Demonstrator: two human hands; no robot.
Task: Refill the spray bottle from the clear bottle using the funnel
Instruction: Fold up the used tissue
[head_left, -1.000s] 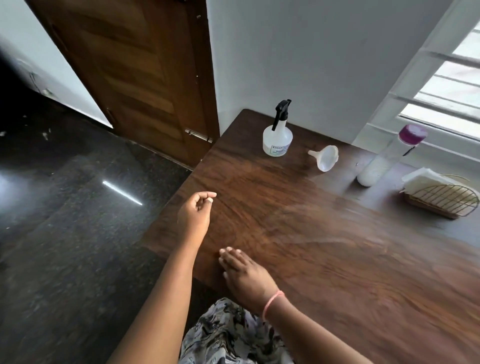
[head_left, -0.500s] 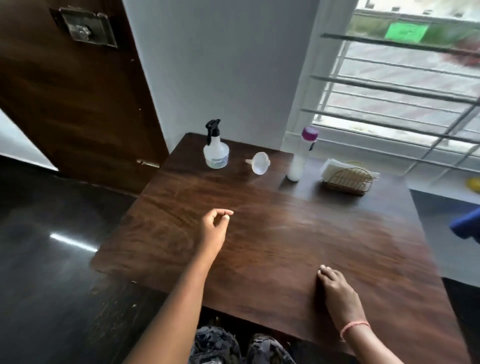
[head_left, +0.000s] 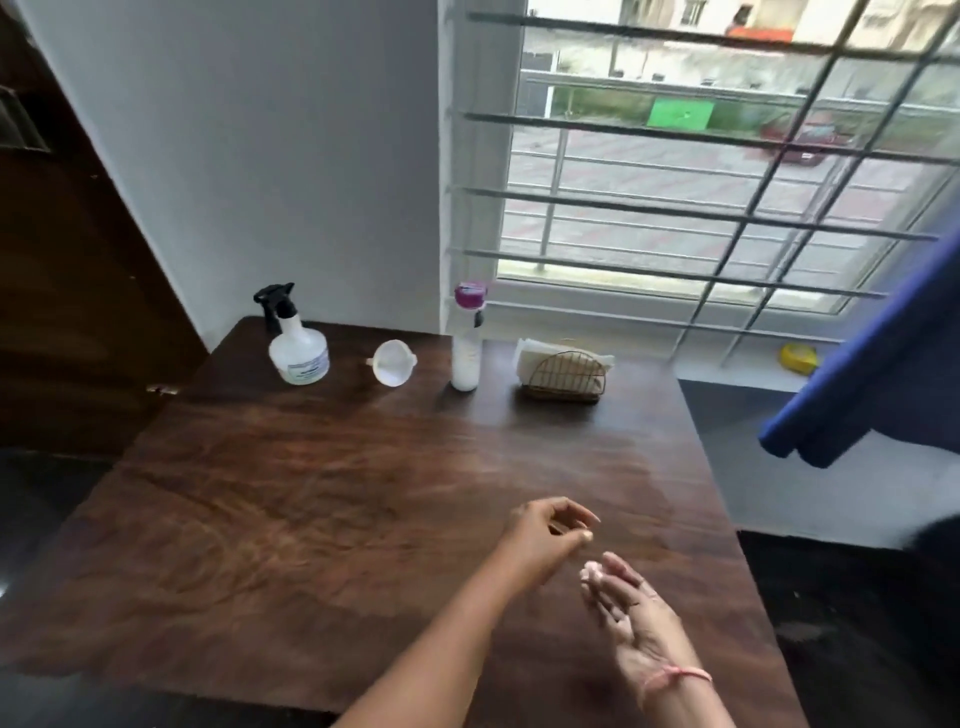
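Wood table fills the near view, both hands low at its near right, nothing in either. Right hand nearest, palm up, fingers straight and relaxed, thin pink band at the wrist. Left hand just beyond it, fingers loosely curled toward the thumb, gripping nothing that I can see. The two hands are close but apart, and well apart from all task items, so no step looks started; likely staging before a reach. Far edge of the table, in a row by the wall: spray bottle upright at left, black trigger head on, so it needs unscrewing before the funnel can seat. Funnel lies on its side just right of it, spout pointing left. Clear bottle upright right of that, purple cap closed, whitish in the lower part. Wire napkin holder farther right, not part of the job. All three task items sit together, handy in order of use. Barred window beyond
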